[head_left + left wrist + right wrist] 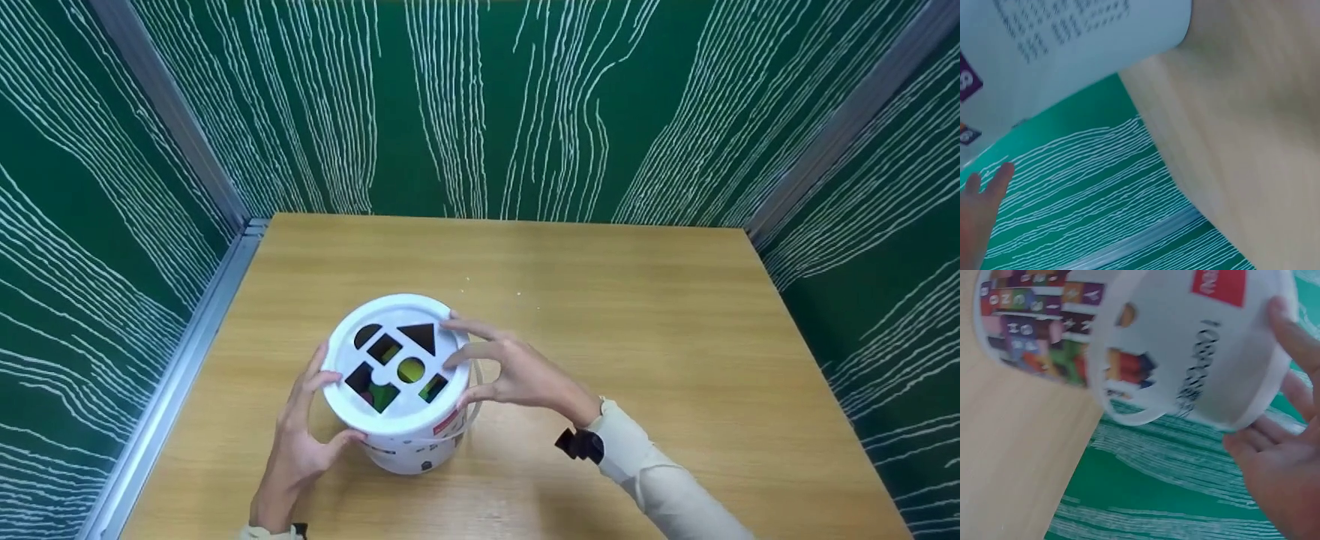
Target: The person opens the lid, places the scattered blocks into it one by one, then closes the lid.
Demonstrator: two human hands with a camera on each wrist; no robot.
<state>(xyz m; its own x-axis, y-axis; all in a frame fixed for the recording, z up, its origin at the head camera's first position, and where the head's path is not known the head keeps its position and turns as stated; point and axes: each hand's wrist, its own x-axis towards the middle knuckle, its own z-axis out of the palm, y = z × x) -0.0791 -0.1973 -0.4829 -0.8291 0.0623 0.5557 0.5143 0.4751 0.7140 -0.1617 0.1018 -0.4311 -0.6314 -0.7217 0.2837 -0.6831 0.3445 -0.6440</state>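
A white bucket (409, 456) stands upright on the table, topped by a white lid (409, 412) with cut-out shapes: a triangle, a circle, rectangles and others. Green and yellow pieces (384, 396) show through the holes. My left hand (296, 442) grips the lid's left rim, fingers on top and thumb at the near edge. From the right, my right hand (517, 371) holds the opposite rim, its fingers over the lid and thumb lower at the edge. A thin white handle (1098, 354) hangs along the bucket's printed side in the right wrist view.
The wooden table (615, 300) stretches away to the right and back, with a few tiny white specks (518, 293) behind the bucket. Green panels with white wavy lines (442, 112) enclose it. A metal rail (187, 352) runs along the left edge.
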